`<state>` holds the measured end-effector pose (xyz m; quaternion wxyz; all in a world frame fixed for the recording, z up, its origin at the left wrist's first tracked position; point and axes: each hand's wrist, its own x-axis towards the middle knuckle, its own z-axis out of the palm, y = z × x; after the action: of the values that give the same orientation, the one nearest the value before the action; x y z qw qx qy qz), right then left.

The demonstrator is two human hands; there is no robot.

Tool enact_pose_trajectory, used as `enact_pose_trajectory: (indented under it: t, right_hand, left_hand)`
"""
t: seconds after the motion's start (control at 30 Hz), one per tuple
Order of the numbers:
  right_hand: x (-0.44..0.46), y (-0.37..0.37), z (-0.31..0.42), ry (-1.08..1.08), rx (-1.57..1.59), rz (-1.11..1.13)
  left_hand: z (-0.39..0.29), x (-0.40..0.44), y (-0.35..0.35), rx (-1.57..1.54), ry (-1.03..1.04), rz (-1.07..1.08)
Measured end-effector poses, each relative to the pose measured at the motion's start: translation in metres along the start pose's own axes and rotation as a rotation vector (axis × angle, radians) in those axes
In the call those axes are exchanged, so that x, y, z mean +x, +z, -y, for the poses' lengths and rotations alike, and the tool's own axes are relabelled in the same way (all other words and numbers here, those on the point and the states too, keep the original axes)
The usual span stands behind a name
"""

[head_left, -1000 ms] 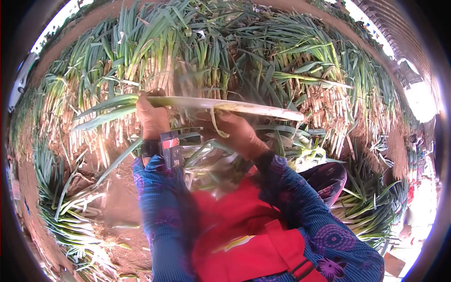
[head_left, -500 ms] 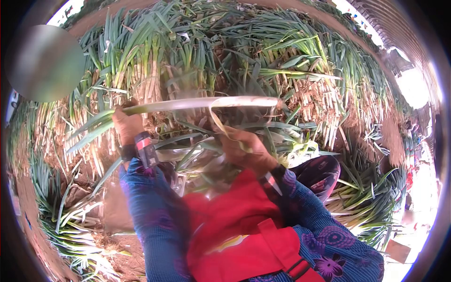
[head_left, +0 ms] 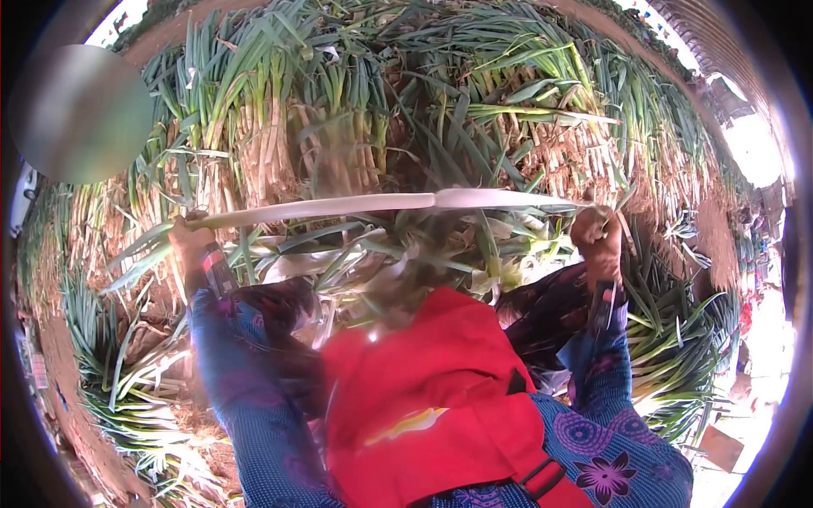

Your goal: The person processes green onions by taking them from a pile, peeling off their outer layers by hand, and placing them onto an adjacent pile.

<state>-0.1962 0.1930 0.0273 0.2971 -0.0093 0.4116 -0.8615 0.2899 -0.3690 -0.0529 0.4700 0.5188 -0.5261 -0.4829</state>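
Beyond the leek (head_left: 364,204), brown soil (head_left: 717,233); corrugated roofing (head_left: 730,51)

2 hands (head_left: 191,245) (head_left: 598,234), 1 held leek (head_left: 364,204), 2 sleeves (head_left: 254,381) (head_left: 608,372), 1 apron (head_left: 483,423), 1 buckle (head_left: 540,480); stacked leeks (head_left: 264,127) too many to count.

Mid-frame, the leek (head_left: 356,205) is pinkish white, green at its left end; below, the apron (head_left: 440,372) is red with a yellow mark (head_left: 406,426); lower right, the blue shirt (head_left: 656,470) has a purple flower (head_left: 605,479).
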Motion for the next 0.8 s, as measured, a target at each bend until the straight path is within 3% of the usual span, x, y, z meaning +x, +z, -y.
enact_pose_trajectory:
  t: [0.1, 0.13, 0.17, 0.27, 0.3, 0.37, 0.43, 0.47, 0.5, 0.57, 0.6, 0.7, 0.8]
  right_hand:
    - [0.051, -0.077, 0.056, 0.041, 0.299, 0.123]
    - [0.056, -0.087, 0.062, 0.096, 0.287, 0.140]
    - [0.053, -0.075, 0.058, 0.170, 0.187, -0.035]
    - [0.056, -0.018, 0.005, 0.309, -1.187, -0.050]
    - [0.041, 0.011, -0.009, 0.115, -1.557, 0.106]
    - [0.052, 0.040, -0.050, -0.165, -1.848, 0.301]
    - [0.035, 0.096, -0.094, -0.169, -1.334, 0.634]
    - [0.015, 0.130, -0.110, -0.096, -1.290, 0.706]
    - [-0.002, 0.155, -0.125, -0.024, -1.250, 0.769]
    - [-0.021, 0.175, -0.149, -0.077, -1.367, 0.932]
    - [-0.026, 0.178, -0.153, -0.102, -1.431, 0.998]
    - [-0.027, 0.171, -0.131, 0.509, -1.396, 0.886]
    - [-0.020, 0.128, -0.120, 0.539, -1.040, 0.802]
  left_hand:
    - [-0.035, -0.028, 0.004, -0.212, -0.157, -0.192]
    - [-0.025, -0.021, -0.004, -0.005, -0.047, -0.090]
    - [-0.014, -0.013, -0.012, 0.193, 0.081, -0.014]
    - [-0.005, -0.010, 0.005, 0.078, 0.122, 0.001]
    - [-0.015, -0.022, 0.016, 0.165, 0.162, -0.001]
    - [-0.042, -0.060, 0.040, 0.452, 0.281, -0.014]
    - [-0.062, -0.092, 0.069, 0.596, 0.335, -0.022]
    - [-0.041, -0.080, 0.077, 0.571, 0.359, -0.028]
    - [-0.035, -0.081, 0.088, 0.350, 0.270, -0.012]
    - [-0.046, -0.084, 0.103, -0.302, 0.004, -0.021]
    - [-0.051, -0.084, 0.105, -0.399, -0.036, -0.041]
    - [-0.076, -0.098, 0.078, 0.501, 0.435, 0.067]
    - [-0.063, -0.075, 0.071, 0.232, 0.146, 0.143]
